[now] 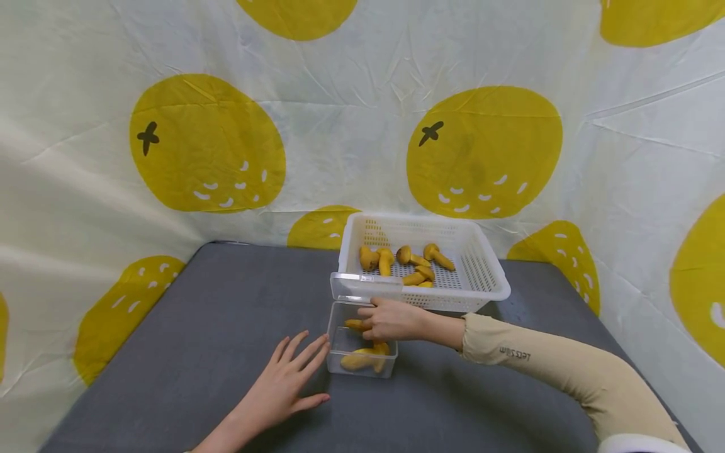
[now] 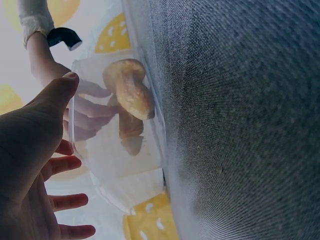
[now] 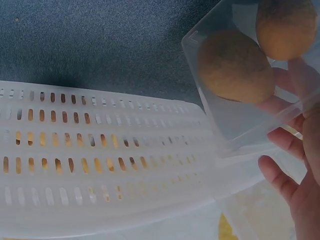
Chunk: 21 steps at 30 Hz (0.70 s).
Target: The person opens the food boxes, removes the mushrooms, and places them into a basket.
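A clear plastic box [image 1: 362, 371] stands on the dark tabletop, its hinged lid [image 1: 365, 287] raised at the back. Inside lie yellow-brown mushrooms [image 1: 355, 362], seen through the wall in the left wrist view as a mushroom [image 2: 131, 97] with a thick stem. My right hand [image 1: 391, 319] reaches down into the box, fingers curled at a mushroom [image 1: 355, 324]. In the right wrist view, its fingers meet two rounded caps, one cap [image 3: 235, 65] nearer the box corner. My left hand [image 1: 286, 380] is spread beside the box, fingertips right at its left wall.
Behind the box stands a white perforated basket [image 1: 493, 277] holding several more mushrooms [image 1: 438, 257]. The raised lid overlaps the basket's front left edge in the head view. A fabric curtain [image 1: 345, 138] printed with yellow fruit hangs behind the dark table [image 1: 226, 314].
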Tool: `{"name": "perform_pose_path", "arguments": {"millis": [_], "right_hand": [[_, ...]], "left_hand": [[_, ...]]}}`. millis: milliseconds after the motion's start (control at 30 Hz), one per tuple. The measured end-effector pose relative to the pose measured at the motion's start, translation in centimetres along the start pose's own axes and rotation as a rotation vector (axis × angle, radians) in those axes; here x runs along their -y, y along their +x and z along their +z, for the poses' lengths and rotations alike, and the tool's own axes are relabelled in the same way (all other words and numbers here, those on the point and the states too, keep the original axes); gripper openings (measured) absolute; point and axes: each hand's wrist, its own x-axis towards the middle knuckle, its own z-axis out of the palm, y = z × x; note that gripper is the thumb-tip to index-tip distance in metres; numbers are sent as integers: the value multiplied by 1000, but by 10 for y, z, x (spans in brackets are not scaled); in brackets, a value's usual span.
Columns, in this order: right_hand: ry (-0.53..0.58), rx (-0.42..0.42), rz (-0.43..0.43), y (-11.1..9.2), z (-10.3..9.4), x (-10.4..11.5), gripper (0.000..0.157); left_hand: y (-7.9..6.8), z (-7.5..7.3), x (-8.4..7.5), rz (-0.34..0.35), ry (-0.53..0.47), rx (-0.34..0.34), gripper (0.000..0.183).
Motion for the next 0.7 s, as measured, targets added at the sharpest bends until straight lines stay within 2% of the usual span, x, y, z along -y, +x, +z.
{"name": "perform_pose_path", "arguments": {"millis": [400, 567, 700], "right_hand": [[62, 80, 37, 3, -1, 3, 9], [31, 92, 27, 3, -3, 2, 10], [2, 67, 25, 1, -6, 2, 9]], "left_hand": [[0, 0, -1, 14, 11, -19, 77], [0, 2, -1, 19, 10, -24, 78], [1, 2, -1, 21, 11, -27, 78]]}}
